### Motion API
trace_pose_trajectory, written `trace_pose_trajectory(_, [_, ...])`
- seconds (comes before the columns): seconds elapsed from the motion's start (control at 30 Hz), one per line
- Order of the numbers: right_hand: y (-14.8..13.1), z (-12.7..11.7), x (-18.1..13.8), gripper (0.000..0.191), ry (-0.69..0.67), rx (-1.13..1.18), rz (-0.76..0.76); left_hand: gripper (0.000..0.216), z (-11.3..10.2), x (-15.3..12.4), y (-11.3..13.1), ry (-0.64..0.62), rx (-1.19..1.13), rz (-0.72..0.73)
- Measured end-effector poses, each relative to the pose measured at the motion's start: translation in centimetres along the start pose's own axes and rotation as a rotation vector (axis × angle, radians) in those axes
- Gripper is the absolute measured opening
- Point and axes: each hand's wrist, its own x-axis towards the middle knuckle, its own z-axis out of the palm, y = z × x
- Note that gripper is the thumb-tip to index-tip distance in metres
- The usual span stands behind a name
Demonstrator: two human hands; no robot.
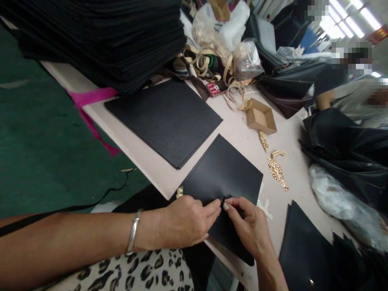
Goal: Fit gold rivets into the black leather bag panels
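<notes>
A smooth black leather-like panel [222, 165] lies across the table edge under both hands. Over its middle, my left hand [190, 222] has its fingers pressed together, and their tips meet my right hand's at a small dark spot on the panel. My right hand [250, 222] pinches there with thumb and forefinger; whatever is between the fingertips is too small to name. Just behind my left knuckles a few gold links [180, 192] show; whether that hand holds them is hidden. A second black panel [169, 121], with a grained surface, lies flat farther back.
A tall stack of black sheets [100, 40] stands at back left. Gold chains [276, 169] lie right of the panel, near a small cardboard box [261, 117]. More black panels [303, 246] are at right. Plastic bags [247, 60] and straps crowd the back. Pink tape [93, 97] hangs over the edge.
</notes>
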Motion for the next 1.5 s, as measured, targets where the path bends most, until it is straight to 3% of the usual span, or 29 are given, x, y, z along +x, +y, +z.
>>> trace_pose_trajectory(0.23, [-0.8, -0.3, 0.6, 0.017, -0.046, -0.094, -0.020, 0.048, 1.1, -0.4, 0.2, 0.085, 0.062, 0.007])
trace_pose_trajectory(0.4, [-1.7, -0.7, 1.3, 0.017, -0.115, -0.144, 0.065, 0.041, 1.1, -0.4, 0.1, 0.096, 0.057, 0.004])
trace_pose_trajectory(0.57, [-2.5, -1.3, 2.7, 0.020, -0.267, -0.172, 0.227, 0.040, 0.9, -0.2, 0.0, 0.077, 0.045, 0.010])
trace_pose_trajectory(0.9, [-1.2, -1.8, 4.9, 0.012, -0.434, -0.110, 0.368, 0.038, 1.0, -0.5, -0.3, 0.032, -0.027, 0.058])
trace_pose_trajectory(1.1, [-2.5, -1.3, 4.7, 0.007, -0.272, -0.240, 0.315, 0.037, 1.3, -0.6, -0.3, 0.001, -0.048, 0.039])
trace_pose_trajectory(1.3, [-1.3, -1.4, 3.0, 0.011, -0.133, -0.037, 0.258, 0.028, 1.3, 0.1, -0.4, 0.023, -0.053, 0.000])
trace_pose_trajectory(1.43, [1.6, -2.3, 0.4, 0.031, 0.251, -0.164, 0.310, 0.025, 0.5, -0.1, -0.2, 0.006, -0.051, 0.019])
trace_pose_trajectory(1.5, [3.1, -2.5, -0.9, 0.044, 0.349, -0.200, 0.386, 0.024, 0.2, -0.1, 0.1, 0.005, -0.052, 0.029])
